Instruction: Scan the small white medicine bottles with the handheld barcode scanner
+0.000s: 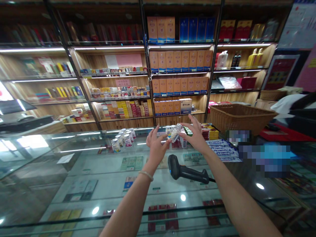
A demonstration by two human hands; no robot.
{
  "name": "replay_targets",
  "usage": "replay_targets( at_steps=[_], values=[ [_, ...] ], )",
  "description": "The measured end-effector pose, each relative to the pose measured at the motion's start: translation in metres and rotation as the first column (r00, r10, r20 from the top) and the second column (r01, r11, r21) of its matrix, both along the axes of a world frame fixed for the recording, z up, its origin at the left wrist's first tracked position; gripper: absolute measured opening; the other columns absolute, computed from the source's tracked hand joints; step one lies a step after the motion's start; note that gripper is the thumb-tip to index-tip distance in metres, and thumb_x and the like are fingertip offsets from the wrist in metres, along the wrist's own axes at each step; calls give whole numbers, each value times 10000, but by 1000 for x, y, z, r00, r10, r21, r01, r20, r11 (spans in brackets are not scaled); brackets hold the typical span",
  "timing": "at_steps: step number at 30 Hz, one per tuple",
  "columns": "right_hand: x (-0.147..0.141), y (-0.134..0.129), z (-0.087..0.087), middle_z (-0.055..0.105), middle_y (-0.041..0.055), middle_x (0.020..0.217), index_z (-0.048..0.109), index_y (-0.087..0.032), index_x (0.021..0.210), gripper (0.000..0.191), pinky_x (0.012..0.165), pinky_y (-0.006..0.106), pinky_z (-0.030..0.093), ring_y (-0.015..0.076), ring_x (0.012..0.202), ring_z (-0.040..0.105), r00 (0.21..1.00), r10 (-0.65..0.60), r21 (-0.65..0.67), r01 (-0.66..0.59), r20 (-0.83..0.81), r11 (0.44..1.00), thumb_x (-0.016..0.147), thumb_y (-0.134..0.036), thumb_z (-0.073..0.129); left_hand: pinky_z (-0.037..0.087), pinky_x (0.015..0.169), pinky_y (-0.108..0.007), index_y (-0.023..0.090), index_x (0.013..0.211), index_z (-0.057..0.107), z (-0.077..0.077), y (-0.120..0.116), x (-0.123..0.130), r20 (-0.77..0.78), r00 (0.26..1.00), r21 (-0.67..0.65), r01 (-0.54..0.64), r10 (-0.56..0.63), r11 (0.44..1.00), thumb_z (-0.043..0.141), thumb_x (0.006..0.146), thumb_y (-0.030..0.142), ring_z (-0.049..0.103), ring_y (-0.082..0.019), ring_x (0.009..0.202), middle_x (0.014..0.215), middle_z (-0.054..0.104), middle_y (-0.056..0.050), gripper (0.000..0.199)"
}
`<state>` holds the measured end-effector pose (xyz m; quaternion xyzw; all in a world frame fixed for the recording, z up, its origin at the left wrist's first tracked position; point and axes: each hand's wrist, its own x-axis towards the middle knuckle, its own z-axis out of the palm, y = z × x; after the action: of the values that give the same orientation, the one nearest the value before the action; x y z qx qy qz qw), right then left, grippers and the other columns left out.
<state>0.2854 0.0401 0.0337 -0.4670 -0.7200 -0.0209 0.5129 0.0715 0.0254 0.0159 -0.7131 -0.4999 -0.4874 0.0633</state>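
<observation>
Container (174,134) is clamped between left hand (158,144) and right hand (197,135) near counter's (103,172) far edge, a gap from scanner (189,172).

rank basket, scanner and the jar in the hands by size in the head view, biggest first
1. Basket
2. Scanner
3. Jar
Apparent size only; the scanner lies nearer the camera than the basket.

My left hand (157,144) and right hand (198,138) partly cover the small container (174,133) between my fingers (195,122); its print is too small to read. Just beyond it, other containers (168,128) are half hidden. Well right of my fingers, a pixelated patch (273,156) hides what lies there.
</observation>
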Motion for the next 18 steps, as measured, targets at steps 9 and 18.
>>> replay_targets(
  at_steps=[9,18],
  values=[
    [-11,-1,-6,411,68,1602,693,-286,1108,293,1163,626,235,343,1506,264,992,-94,129,82,84,988,878,-467,672,273,1221,-556,268,1004,789,9,6,-13,48,999,-25,-17,18,1000,585,948,417,363,-304,1455,1545,510,-58,259],
    [-16,-12,-4,399,57,1615,675,-324,1226,318,1188,612,155,337,1511,244,954,-139,163,98,265,982,946,-453,596,214,1227,-611,273,927,803,10,9,-33,-53,998,-33,-23,21,999,574,942,464,348,-326,1453,1589,457,-42,298]
  ],
)
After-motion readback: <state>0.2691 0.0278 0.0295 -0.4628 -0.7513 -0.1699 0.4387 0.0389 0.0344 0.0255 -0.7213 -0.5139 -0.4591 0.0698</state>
